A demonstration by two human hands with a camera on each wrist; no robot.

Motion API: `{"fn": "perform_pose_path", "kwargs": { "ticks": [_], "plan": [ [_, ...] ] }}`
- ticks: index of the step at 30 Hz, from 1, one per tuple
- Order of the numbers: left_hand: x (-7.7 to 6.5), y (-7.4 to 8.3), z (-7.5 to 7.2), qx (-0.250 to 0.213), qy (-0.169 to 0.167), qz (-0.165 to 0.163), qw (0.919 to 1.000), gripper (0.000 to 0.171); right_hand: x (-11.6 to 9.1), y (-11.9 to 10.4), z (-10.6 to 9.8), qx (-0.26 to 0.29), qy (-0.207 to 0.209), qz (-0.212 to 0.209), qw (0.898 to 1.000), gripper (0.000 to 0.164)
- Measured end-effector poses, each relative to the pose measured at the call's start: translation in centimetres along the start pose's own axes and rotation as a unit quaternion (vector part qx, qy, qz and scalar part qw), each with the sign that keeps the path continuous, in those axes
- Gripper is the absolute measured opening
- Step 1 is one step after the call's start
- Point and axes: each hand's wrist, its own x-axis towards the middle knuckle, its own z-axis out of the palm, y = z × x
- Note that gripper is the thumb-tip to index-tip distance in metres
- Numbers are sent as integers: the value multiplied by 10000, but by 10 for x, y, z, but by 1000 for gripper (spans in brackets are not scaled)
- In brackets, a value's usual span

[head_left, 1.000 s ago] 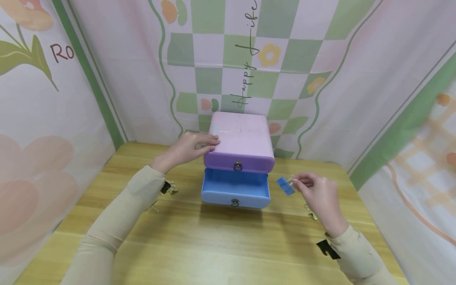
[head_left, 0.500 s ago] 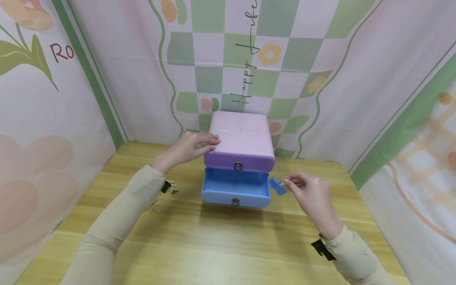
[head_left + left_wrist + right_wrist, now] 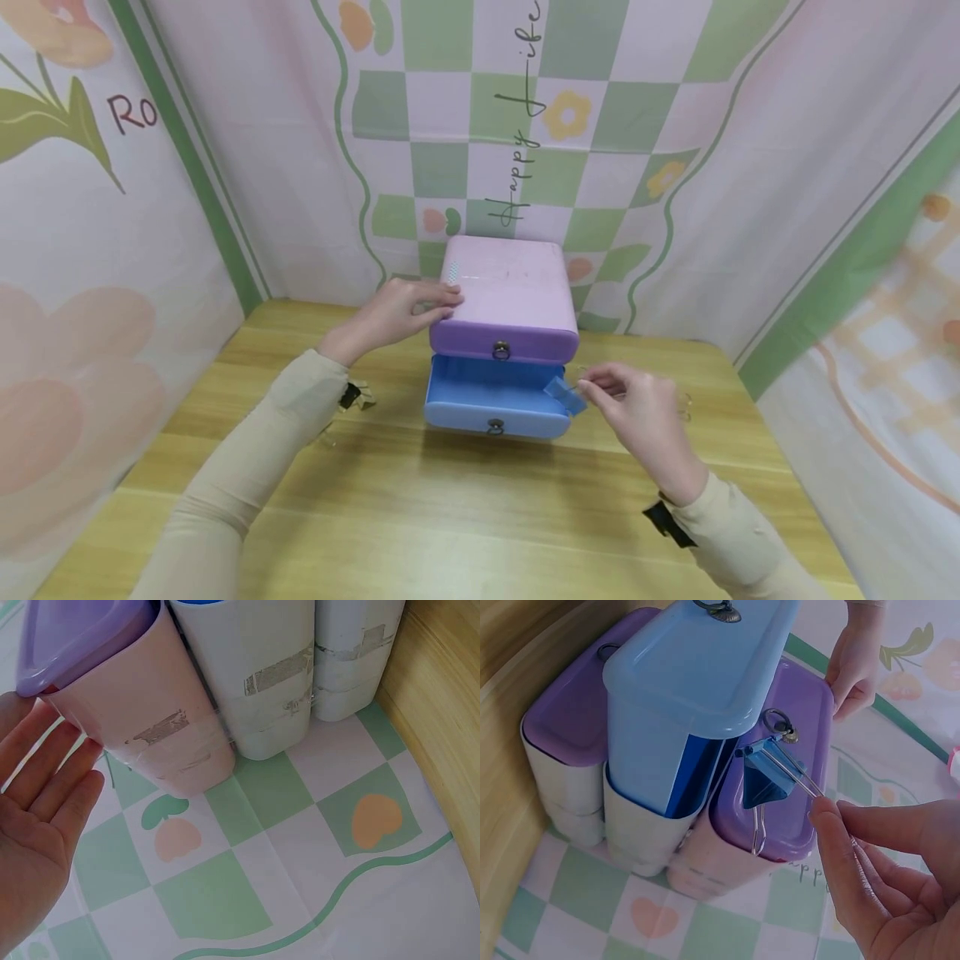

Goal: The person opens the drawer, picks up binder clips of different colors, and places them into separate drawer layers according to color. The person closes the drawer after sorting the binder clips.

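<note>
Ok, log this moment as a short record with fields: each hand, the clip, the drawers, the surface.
left hand: rests on the left side of the pink drawer box
right hand: pinches the wire handle of a blue binder clip
clip position: at the right edge of the blue drawer
blue drawer: pulled out
purple drawer: closed
surface: wooden table

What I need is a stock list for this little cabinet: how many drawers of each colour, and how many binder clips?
purple drawers: 2
blue drawer: 1
blue binder clip: 1
total: 4
</note>
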Motion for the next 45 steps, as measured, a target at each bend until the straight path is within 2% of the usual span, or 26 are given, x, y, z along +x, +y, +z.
{"fn": "perform_pose_path", "kwargs": {
  "ticks": [9,16,25,33,45],
  "plan": [
    [1,0,0,-50,-15,-61,10000,28,6,-5,7,167,-116,4,9998,10],
    [1,0,1,-2,-15,-20,10000,28,8,-7,13,266,-375,123,9989,6],
    [1,1,0,4,-54,-42,10000,28,12,-7,22,178,-810,302,9961,7],
    [1,1,0,6,-94,-66,9999,28,15,-3,31,100,-867,147,9961,6],
    [1,1,0,7,-21,4,10000,28,20,1,36,-1,-1307,353,9908,7]
  ]
}}
